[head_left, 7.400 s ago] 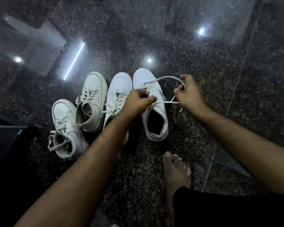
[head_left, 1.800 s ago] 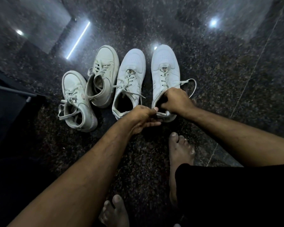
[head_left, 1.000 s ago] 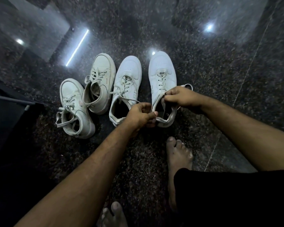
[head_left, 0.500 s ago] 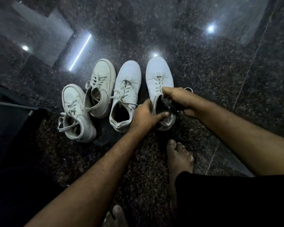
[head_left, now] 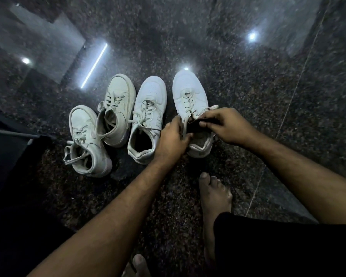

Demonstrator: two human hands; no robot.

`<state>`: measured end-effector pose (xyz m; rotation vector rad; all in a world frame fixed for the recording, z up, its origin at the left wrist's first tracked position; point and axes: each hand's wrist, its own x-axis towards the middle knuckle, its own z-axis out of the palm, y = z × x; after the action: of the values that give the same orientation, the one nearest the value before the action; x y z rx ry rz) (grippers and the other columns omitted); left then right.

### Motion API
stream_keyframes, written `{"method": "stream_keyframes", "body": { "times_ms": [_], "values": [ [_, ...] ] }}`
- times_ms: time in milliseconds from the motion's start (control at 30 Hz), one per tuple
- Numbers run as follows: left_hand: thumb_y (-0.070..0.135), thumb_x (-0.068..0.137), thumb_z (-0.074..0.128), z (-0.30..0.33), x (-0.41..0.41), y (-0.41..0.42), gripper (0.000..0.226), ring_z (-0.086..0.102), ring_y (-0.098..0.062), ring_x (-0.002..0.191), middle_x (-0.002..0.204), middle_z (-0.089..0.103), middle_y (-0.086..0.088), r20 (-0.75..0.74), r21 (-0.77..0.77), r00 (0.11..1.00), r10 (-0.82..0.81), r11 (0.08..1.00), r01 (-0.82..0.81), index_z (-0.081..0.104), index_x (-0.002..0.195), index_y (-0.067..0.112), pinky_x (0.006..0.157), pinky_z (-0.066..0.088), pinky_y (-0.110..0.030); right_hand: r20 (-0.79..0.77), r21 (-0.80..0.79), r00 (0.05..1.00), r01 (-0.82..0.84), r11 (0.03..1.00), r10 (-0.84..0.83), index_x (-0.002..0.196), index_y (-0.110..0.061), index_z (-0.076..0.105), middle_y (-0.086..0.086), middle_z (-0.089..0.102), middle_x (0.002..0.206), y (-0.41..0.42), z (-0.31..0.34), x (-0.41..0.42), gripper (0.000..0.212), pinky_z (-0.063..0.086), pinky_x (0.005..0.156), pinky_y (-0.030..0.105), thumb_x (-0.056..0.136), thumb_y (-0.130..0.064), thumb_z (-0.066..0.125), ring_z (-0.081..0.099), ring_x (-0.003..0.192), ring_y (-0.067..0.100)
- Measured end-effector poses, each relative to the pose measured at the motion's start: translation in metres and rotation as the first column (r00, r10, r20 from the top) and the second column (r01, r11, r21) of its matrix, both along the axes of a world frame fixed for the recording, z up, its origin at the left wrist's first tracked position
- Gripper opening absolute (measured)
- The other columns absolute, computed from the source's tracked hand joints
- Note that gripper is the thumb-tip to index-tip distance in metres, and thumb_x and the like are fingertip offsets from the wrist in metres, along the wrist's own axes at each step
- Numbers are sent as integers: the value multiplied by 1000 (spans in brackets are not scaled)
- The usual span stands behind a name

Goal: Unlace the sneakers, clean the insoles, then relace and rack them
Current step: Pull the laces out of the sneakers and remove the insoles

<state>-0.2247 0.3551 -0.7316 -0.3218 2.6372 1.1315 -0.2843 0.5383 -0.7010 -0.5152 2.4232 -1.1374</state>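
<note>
Several white sneakers stand side by side on the dark granite floor. The rightmost sneaker [head_left: 190, 94] has loosened laces and an open collar. My left hand [head_left: 171, 140] grips the left side of its collar near the heel. My right hand [head_left: 226, 124] pinches a dark insole [head_left: 194, 125] that sticks up out of the shoe's opening. Left of it stand a laced white sneaker [head_left: 148, 116] and two cream sneakers [head_left: 118, 108], [head_left: 86, 140], the outer one with its laces loose.
My bare right foot [head_left: 214, 194] is planted just behind the rightmost sneaker, and toes of the other foot [head_left: 138, 264] show at the bottom edge. A dark object with a metal bar [head_left: 10, 134] stands at the left. Ceiling lights reflect on the polished floor.
My right hand has drawn the dark insole up out of the rightmost sneaker's opening. My left hand stays on the collar, holding the shoe down.
</note>
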Motion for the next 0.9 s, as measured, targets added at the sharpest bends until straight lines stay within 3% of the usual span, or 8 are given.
{"method": "stream_keyframes", "body": {
  "times_ms": [133,233,333,433,633,700,833,900],
  "values": [
    [21,83,50,7,-4,9,57,64,-35,102,109,70,-18,-21,20,999,31,999,-30,53,139,9,88,50,-45,-91,-62,996,13,998,-19,105,-16,76,-6,75,101,-2,16,-3,18,55,90,31,90,-11,67,68,96,1],
    [20,82,50,15,-11,11,51,69,-26,99,105,75,-10,-54,57,994,97,994,-94,63,131,15,86,53,-40,-133,-89,990,-54,995,42,103,-15,75,-7,75,98,-5,34,-3,20,54,87,30,89,-6,65,68,94,2],
    [9,91,62,17,-20,5,29,65,-1,92,103,75,4,-116,116,972,202,975,-189,72,117,15,83,52,-17,-121,-122,986,-125,985,111,98,-12,74,-5,74,92,-12,50,2,14,54,81,34,90,-11,62,68,89,8],
    [5,90,60,18,-24,1,35,61,5,96,108,73,9,-127,91,969,212,975,-202,72,121,15,75,38,3,-40,-198,994,-104,975,98,101,-17,72,-7,74,94,-14,64,1,16,56,85,36,93,-9,61,69,92,8],
    [4,87,52,14,-27,-7,25,65,-22,81,87,73,-5,-122,-20,968,220,974,-224,73,98,10,71,43,-31,-126,-215,984,-149,965,123,101,-9,72,-6,72,92,-12,104,3,17,58,78,30,92,-4,58,70,87,6],
    [2,85,49,13,-27,-12,26,65,-26,83,86,72,-10,-100,-19,970,221,974,-224,72,95,10,70,43,-31,-196,-264,980,-77,961,24,103,-8,71,-2,73,94,-10,116,2,18,57,80,31,93,-4,56,69,90,9],
    [9,85,55,15,-25,-18,41,68,-22,108,115,74,-5,-13,38,966,258,965,-258,71,121,19,93,53,-35,-282,-254,942,111,961,-183,105,-10,72,1,73,94,4,126,-12,17,56,79,39,97,-14,57,69,90,14],
    [17,84,59,15,-24,-20,32,70,-23,102,106,76,-5,27,27,965,261,965,-261,73,113,19,86,57,-38,-280,-339,904,222,914,-323,105,-9,70,-2,70,93,13,133,-20,17,55,77,31,99,-15,56,66,89,9]
  ]
}}
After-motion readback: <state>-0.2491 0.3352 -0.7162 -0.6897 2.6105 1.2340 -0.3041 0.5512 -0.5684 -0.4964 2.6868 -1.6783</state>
